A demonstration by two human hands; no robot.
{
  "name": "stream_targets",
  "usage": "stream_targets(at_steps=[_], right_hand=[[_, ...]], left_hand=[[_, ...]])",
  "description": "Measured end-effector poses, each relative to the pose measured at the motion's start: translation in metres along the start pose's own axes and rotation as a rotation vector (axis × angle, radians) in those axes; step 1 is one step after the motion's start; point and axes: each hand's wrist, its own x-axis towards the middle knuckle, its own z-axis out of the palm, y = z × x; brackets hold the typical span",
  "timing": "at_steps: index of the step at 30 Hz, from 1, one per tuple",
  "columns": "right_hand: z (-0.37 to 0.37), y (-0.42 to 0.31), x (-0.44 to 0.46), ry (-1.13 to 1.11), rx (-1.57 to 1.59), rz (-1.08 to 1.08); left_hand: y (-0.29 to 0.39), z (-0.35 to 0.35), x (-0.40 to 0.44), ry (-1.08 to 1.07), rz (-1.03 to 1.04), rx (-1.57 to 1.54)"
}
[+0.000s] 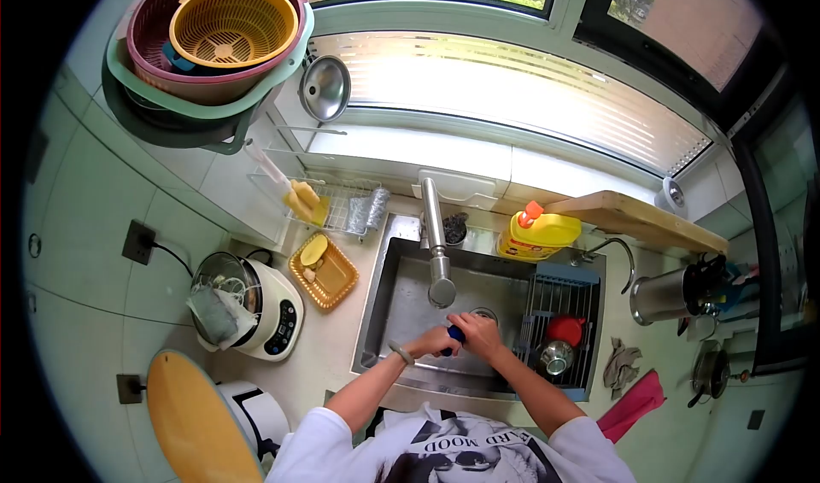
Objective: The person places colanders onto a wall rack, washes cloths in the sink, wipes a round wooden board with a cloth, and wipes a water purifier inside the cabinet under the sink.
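Observation:
My left hand (434,342) is closed around a small dark-blue object (455,338), whose kind I cannot make out. From the other side, my right hand (480,333) has its fingers bent over the top of the same object. Both hands are together above the front of the steel sink (401,295). Just beyond them is the spout of the faucet (441,288), pointing down into the basin; no running water shows. Behind the right hand, the drain (484,314) is partly covered.
A rack (568,278) at the sink's right holds a red item (565,330) and a metal bowl (556,357). A yellow bottle (538,234) stands behind. Left are a basket (331,280) with a cut yellow piece, and a white appliance (273,312). A grey cloth (621,367) lies right.

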Motion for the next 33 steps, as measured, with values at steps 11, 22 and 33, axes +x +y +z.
stream_targets(at_steps=[11,22,33], right_hand=[[-0.018,-0.017,-0.008,0.219,1.461,1.087],[-0.079,-0.033,-0.025,-0.314,1.635,0.944],[-0.075,-0.063,-0.026,-0.036,1.424,0.906]], left_hand=[[0.019,0.032,-0.046,0.086,0.257,-0.145],[0.059,0.047,-0.051,0.203,0.707,-0.413],[0.132,0.061,-0.087,0.597,0.446,0.523]])
